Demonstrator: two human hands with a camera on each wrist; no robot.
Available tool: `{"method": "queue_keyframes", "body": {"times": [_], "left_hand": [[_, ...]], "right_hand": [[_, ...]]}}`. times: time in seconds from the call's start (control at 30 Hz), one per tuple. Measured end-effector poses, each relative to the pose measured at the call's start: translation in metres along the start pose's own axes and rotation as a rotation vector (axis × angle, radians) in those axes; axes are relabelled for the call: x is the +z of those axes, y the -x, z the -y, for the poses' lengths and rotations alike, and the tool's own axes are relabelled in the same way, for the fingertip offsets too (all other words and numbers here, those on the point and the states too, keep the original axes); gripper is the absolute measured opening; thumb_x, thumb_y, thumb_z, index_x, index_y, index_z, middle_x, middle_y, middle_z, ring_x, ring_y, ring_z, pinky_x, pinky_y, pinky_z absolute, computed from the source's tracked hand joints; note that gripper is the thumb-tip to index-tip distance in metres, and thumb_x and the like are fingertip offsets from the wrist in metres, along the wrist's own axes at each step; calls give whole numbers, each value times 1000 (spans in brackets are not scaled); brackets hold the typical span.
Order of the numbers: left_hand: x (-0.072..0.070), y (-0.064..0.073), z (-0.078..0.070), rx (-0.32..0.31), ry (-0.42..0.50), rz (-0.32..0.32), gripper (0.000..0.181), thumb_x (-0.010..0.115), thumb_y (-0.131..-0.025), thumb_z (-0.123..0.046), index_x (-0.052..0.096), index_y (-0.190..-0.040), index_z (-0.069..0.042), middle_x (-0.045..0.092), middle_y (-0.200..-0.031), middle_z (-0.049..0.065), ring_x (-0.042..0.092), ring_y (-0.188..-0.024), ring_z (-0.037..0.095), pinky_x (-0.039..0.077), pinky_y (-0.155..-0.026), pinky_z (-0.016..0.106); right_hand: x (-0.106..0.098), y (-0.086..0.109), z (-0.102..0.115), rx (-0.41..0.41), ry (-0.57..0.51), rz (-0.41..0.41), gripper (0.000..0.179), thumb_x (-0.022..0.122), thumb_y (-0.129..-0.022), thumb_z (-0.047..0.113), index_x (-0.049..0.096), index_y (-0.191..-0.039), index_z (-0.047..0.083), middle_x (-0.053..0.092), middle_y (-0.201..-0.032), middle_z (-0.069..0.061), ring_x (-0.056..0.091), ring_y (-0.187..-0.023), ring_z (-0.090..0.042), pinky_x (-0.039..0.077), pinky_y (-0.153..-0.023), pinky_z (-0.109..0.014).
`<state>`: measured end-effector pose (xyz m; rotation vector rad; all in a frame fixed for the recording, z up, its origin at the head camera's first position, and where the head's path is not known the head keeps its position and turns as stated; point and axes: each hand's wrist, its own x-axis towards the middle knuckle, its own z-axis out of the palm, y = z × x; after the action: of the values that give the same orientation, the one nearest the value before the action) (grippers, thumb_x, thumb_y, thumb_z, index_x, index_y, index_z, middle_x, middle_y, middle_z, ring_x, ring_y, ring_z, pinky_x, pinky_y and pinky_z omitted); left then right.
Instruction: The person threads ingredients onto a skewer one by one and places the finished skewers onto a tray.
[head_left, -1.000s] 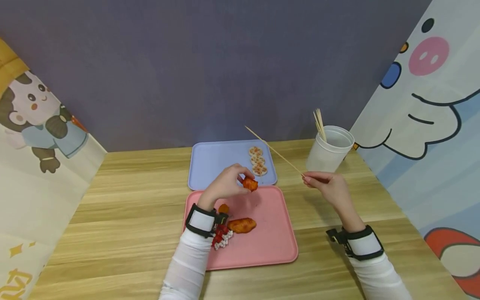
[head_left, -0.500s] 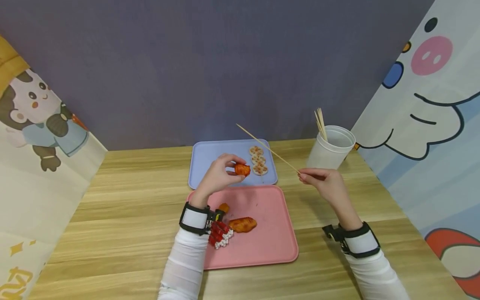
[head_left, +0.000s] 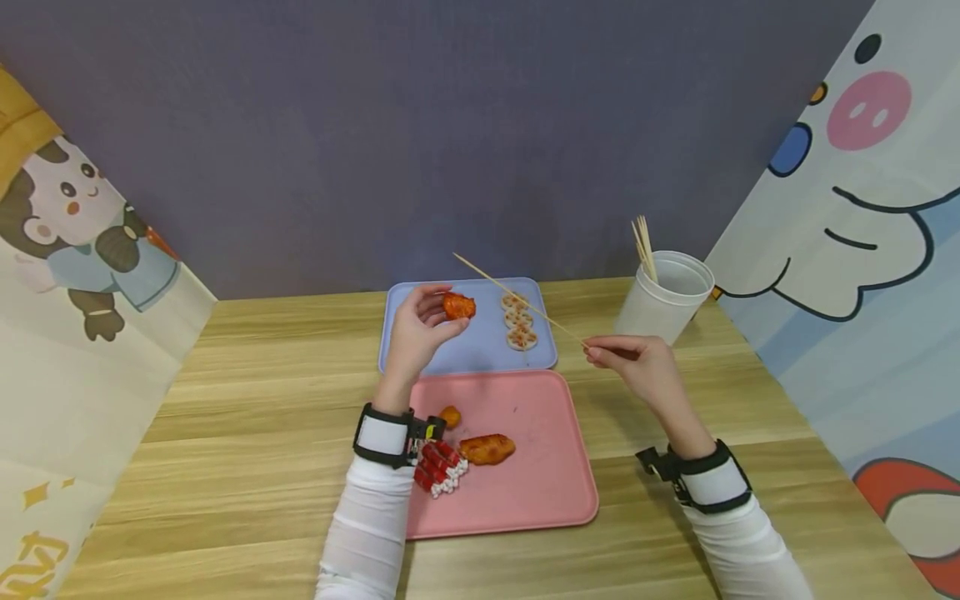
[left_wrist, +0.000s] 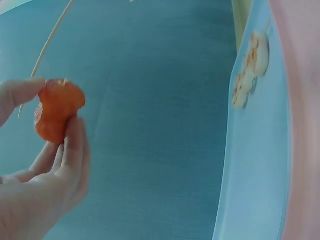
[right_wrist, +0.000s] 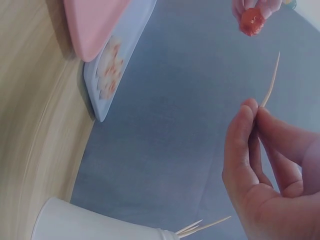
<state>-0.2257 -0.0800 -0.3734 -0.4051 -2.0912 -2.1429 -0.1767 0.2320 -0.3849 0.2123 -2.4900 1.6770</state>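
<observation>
Between thumb and fingers, my left hand (head_left: 417, 333) pinches a small orange-red piece of food (head_left: 459, 306) above the blue tray (head_left: 408, 358). My right hand (head_left: 647, 367) pinches one end of a thin wooden skewer (head_left: 551, 322); its pointed tip reaches up and left, near the food piece but apart from it. In the left wrist view the orange piece (left_wrist: 61, 110) has a notched side, and the skewer (left_wrist: 50, 37) passes behind it. The right wrist view shows the skewer (right_wrist: 272, 82) pointing toward the left hand (right_wrist: 257, 6).
On the blue tray lie round slices (head_left: 519, 321) in a row. The pink tray (head_left: 540, 467) in front bears a chicken-wing-like piece (head_left: 487, 449), red-and-white pieces (head_left: 441, 467) and a small orange bit (head_left: 450, 417). A white bucket (head_left: 663, 296) holding skewers (head_left: 643, 246) stands at right.
My left hand has lifted the orange piece up and left, from the pink tray's back edge to over the blue tray. The right hand with the skewer has shifted slightly left.
</observation>
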Motion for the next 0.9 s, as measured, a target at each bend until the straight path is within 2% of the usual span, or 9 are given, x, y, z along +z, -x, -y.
{"method": "queue_keyframes", "body": {"times": [0.1,0.23,0.37,0.47,0.6,0.77,0.9], "left_hand": [[-3,-3,6,-3,109,-75,53,73,-76,7,52,-124,3,57,-119,19,58,-103,20,51,-89,24],[-5,-4,7,2,241,-134,52,71,-76,9,52,-125,7,58,-115,13,58,-101,19,51,-88,22],[-7,-4,4,4,324,-193,47,71,-77,9,55,-122,6,62,-109,7,61,-99,19,53,-85,23],[-8,-4,1,16,379,-238,43,70,-77,11,58,-118,4,64,-106,6,61,-96,20,55,-82,23],[-10,-4,-2,38,415,-279,41,69,-77,12,60,-116,3,65,-105,6,62,-94,20,55,-81,23],[-13,-4,-4,74,423,-306,45,70,-77,12,58,-120,6,65,-108,7,62,-96,21,55,-83,24],[-16,-5,-4,102,431,-329,46,70,-77,10,57,-121,8,64,-111,8,62,-99,21,54,-85,24]], "right_hand": [[2,1,1,3,10,12,24,67,-87,8,69,-106,-7,68,-99,-28,67,-76,2,56,-69,-21],[4,3,4,10,36,25,24,68,-87,10,70,-106,-5,69,-99,-25,68,-76,1,57,-70,-24],[5,4,5,3,42,31,23,67,-87,9,70,-105,-5,69,-99,-25,67,-76,2,57,-71,-27],[5,5,5,-16,39,34,22,67,-87,6,70,-104,-7,69,-99,-26,67,-75,2,57,-70,-25],[4,7,5,-28,50,41,20,67,-86,4,70,-103,-7,69,-98,-26,67,-75,3,56,-69,-21],[4,10,7,-17,67,61,20,67,-86,4,70,-103,-6,70,-98,-25,68,-75,1,57,-70,-27],[4,11,7,-20,83,70,20,67,-86,4,71,-103,-6,70,-97,-23,68,-75,0,57,-69,-25]]}}
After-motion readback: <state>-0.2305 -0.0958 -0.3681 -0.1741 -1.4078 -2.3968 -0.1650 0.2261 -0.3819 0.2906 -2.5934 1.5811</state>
